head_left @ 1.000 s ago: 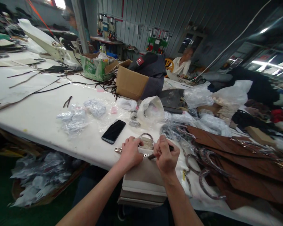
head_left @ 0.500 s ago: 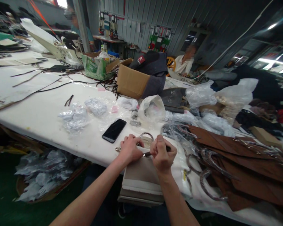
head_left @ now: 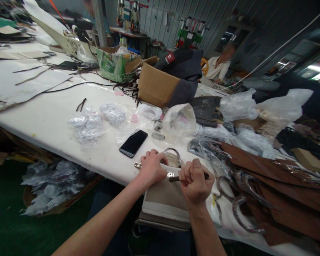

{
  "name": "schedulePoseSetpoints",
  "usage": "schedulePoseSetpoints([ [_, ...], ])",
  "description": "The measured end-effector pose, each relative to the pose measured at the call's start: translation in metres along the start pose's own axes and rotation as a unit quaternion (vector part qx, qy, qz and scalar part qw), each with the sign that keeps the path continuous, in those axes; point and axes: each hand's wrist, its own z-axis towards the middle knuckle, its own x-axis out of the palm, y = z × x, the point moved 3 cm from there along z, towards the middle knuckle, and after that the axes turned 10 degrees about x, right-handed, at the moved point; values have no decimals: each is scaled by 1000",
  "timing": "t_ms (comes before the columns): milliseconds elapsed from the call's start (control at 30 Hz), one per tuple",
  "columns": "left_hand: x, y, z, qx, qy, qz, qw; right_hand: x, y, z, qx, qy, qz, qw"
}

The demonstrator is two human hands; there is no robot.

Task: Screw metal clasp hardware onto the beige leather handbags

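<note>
Grips a slim dark tool (head_left: 174, 179) in the right hand (head_left: 196, 180), with fingers clamped round it and the thumb on top. Points its tip leftward, just beside a small metal plate (head_left: 170, 174) on a beige bag (head_left: 164, 195); cannot tell of contact between the two. Clasps the top of the bag in the left hand (head_left: 154, 167), with fingers bent together over it, just left of the plate. Has the bag at the front edge of the white worktop (head_left: 56, 117), reaching out over that edge, with a ring handle (head_left: 177, 153) toward the far side. Has a phone (head_left: 133, 143) near the same edge, left of the bag, and wrapped bundles (head_left: 88, 127) beyond it. To the right, along the front edge, has brown leather pieces (head_left: 280, 199); toward the far edge, a cardboard box (head_left: 158, 87).
</note>
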Motion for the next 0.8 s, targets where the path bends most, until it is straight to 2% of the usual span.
schedulePoseSetpoints([
  [233, -1, -2, -3, 5, -4, -8, 1000, 5, -10, 12, 63, 31, 2, 998],
  [367, 2, -1, -4, 12, -11, -4, 1000, 10, -15, 31, 103, -9, -21, 994],
  [533, 5, 0, -3, 17, -12, 14, 1000, 20, -41, 71, 208, -32, -58, 976],
  [667, 4, 1, -2, 23, -14, 24, 999, 17, -51, 87, 290, 8, -38, 956],
  [733, 3, 1, -2, 21, -14, 21, 999, 10, -43, 81, 283, 37, -1, 958],
  [800, 2, 1, -4, 17, -8, 19, 1000, -3, -27, 64, 229, 34, 50, 971],
])
